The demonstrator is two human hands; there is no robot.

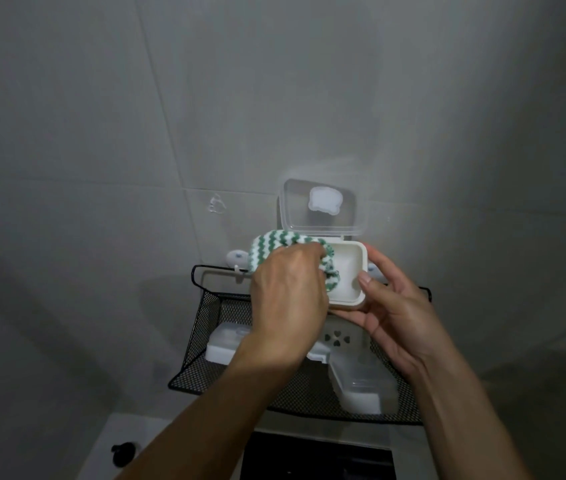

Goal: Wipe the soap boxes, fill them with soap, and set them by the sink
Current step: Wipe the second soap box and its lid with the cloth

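My right hand [389,306] grips a white soap box [352,271] from its right side and underneath, thumb on the rim. Its clear hinged lid [323,209] stands open toward the wall. My left hand [288,292] holds a green-and-white striped cloth [285,242] and presses it into the box's left part. The box is held in the air above a black mesh basket [212,327]. Two more closed soap boxes lie in the basket, one at the left [226,344] and one at the right [361,386].
The basket hangs on a grey tiled wall [170,116] from white suction hooks [234,259]. A white piece with heart-shaped holes [338,339] lies in the basket under my hands. Below are a pale ledge with a black knob [122,453] and a dark opening [316,459].
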